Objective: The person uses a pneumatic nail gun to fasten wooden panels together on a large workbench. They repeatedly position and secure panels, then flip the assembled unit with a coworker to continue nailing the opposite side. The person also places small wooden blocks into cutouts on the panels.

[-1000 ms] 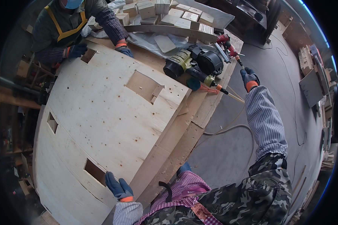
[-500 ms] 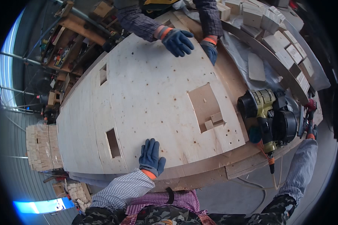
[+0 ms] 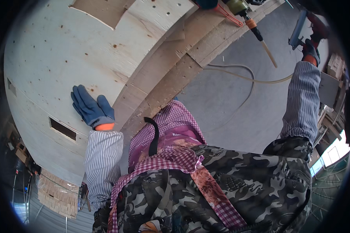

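My left hand point(image 3: 91, 106), in a blue-grey glove with an orange cuff, lies flat on a pale plywood panel point(image 3: 81, 66), its fingers stretched out. A narrow rectangular cutout point(image 3: 62, 128) is just beside it, and part of a larger cutout point(image 3: 103, 11) shows at the upper edge. My right hand point(image 3: 310, 52) is held far out to the right, off the bench, and closed round a red nail gun point(image 3: 318, 30) with a long grey magazine. The tool is partly lost in the dark rim of the view.
A green coil nailer point(image 3: 237, 6) lies at the bench's edge, an orange fitting on its hose. Layered boards point(image 3: 163, 83) jut out under the panel. An air hose point(image 3: 256, 81) curves over the grey floor. Stacked wood blocks point(image 3: 58, 192) stand lower left, more timber at far right.
My view has swung right and down, so the co-worker's gloved hands are out of sight. The nail gun in my right hand now shows more plainly. My left hand still rests on the panel.
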Demonstrator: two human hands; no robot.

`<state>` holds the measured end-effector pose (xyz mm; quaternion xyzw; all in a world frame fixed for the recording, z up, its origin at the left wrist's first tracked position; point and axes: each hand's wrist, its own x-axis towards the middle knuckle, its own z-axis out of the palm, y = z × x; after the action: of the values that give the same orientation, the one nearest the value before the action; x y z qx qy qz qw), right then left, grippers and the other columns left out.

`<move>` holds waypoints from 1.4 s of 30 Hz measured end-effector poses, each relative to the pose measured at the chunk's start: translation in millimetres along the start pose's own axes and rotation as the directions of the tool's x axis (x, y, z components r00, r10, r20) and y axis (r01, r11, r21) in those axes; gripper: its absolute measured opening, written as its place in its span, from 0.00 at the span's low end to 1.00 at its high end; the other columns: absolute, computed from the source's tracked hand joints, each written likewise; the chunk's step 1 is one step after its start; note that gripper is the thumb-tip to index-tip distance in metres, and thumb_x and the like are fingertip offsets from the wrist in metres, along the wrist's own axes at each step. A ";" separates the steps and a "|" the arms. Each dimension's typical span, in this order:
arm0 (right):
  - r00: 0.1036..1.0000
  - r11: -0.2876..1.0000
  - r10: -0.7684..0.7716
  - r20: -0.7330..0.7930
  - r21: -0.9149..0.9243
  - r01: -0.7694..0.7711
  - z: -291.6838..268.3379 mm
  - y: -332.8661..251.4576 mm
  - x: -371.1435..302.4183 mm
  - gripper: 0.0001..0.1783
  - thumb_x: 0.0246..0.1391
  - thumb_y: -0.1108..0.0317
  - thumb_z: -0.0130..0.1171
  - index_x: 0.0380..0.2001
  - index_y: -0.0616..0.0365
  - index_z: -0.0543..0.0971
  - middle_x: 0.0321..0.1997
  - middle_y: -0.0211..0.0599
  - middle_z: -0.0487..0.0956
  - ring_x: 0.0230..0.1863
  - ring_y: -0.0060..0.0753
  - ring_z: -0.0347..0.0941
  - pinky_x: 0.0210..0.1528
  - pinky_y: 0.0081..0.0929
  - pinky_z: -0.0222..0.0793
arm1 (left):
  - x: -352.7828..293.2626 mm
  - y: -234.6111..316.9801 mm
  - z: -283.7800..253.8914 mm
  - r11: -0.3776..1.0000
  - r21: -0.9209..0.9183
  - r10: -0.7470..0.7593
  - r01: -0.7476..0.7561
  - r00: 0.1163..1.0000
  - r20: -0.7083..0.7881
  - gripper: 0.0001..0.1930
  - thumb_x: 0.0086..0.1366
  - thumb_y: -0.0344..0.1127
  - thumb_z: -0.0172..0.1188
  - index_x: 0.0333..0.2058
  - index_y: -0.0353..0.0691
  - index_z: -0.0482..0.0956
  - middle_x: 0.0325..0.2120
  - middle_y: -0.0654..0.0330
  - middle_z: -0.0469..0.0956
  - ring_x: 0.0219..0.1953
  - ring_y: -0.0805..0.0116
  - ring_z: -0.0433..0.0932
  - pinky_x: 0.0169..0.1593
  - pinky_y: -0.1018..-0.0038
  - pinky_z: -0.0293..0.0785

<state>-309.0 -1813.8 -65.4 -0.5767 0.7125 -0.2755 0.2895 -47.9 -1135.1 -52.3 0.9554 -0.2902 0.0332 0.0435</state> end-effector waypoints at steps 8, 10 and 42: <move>0.861 0.824 -0.264 0.434 0.566 -0.033 -246.6 86.2 -205.0 0.09 0.50 0.65 0.51 0.31 0.58 0.75 0.21 0.29 0.68 0.25 0.26 0.64 0.29 0.23 0.64 | -8.7 -13.2 4.9 0.989 -0.144 -0.037 0.014 0.987 -0.155 0.34 0.54 0.43 0.55 0.57 0.36 0.55 0.55 0.48 0.58 0.58 0.47 0.56 0.59 0.55 0.50; 0.804 0.858 -0.384 0.453 0.498 0.129 -252.1 92.3 -265.2 0.08 0.49 0.67 0.50 0.30 0.60 0.74 0.23 0.32 0.67 0.26 0.29 0.64 0.30 0.26 0.65 | -8.8 -12.0 1.5 0.980 -0.196 -0.073 0.041 0.984 -0.163 0.33 0.54 0.42 0.54 0.56 0.36 0.56 0.55 0.50 0.59 0.58 0.52 0.56 0.60 0.60 0.48; -0.076 0.961 -0.061 0.995 0.079 0.264 137.0 -235.4 -1024.7 0.19 0.43 0.65 0.56 0.38 0.66 0.73 0.15 0.33 0.68 0.18 0.28 0.66 0.22 0.26 0.65 | -287.4 -513.2 -78.0 0.523 0.026 -0.848 0.852 0.518 0.112 0.41 0.54 0.57 0.49 0.60 0.40 0.45 0.61 0.54 0.43 0.64 0.55 0.40 0.63 0.59 0.38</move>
<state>118.3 -859.4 109.6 -0.6953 0.2224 0.2463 0.6375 -3.3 -543.8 -33.0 0.9749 0.2105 -0.0498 0.0533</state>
